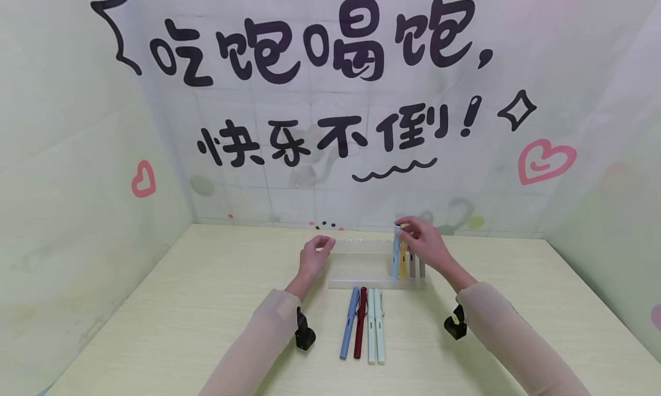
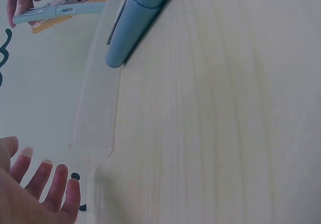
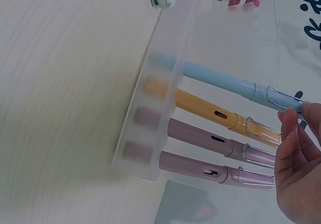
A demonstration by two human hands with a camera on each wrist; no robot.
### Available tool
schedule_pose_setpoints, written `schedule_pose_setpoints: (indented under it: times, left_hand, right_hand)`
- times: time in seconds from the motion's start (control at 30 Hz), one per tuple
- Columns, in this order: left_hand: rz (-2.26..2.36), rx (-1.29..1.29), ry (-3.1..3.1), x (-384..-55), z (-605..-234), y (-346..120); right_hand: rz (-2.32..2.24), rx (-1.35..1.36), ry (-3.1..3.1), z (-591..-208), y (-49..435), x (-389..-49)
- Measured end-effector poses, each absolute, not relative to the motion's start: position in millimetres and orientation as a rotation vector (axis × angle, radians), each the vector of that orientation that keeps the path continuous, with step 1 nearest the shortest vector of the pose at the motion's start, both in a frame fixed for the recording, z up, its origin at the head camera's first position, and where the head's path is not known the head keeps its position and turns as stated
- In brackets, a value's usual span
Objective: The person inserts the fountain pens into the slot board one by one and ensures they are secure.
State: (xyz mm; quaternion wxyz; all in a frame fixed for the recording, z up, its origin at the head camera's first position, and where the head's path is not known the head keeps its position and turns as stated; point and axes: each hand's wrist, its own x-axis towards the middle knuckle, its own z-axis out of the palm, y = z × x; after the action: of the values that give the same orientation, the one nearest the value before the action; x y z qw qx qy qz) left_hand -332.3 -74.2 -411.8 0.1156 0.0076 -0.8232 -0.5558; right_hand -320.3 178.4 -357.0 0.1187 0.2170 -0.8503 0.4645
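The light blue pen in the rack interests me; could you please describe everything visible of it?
The light blue pen looks plastic, slim, smooth and capped, with a silver wire clip. It stands nearly upright in the rack beside the yellow pen, its foot behind the frosted front; the right hand pinches its top.

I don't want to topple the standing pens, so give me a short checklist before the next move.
1. Right hand controlling the light blue pen: ok, fingers pinch its upper end.
2. That pen's lower end in the rack: ok, it shows behind the front strip.
3. Yellow pen and two mauve pens standing in the rack: ok.
4. Left hand steadying the rack: cannot tell; it is at the left end, grip unclear.
5. Right hand free for the blue pen on the table: not ok, it is occupied.
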Motion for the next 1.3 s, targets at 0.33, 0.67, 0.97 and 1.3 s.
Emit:
schedule_pose_setpoints:
  times: [0.33, 0.67, 0.97, 1.3]
  left_hand:
    - [-1.631, 0.031, -2.406, -331.4, -410.3, -73.1]
    - [-1.624, 0.036, -2.408, -331.0, -409.4, -72.9]
    - [-1.620, 0.029, -2.400, -329.9, -409.7, -73.6]
    - [-1.625, 0.047, -2.415, -331.2, -410.2, -73.3]
  right_hand:
    - [1.449, 0.607, -2.477, -357.4, 175.6, -320.6]
    - [1.163, 0.702, -2.467, -365.4, 175.9, -325.2]
    - [0.918, 0.734, -2.465, -373.8, 178.1, -329.6]
    - [0.858, 0.716, -2.550, -375.1, 182.0, -333.0]
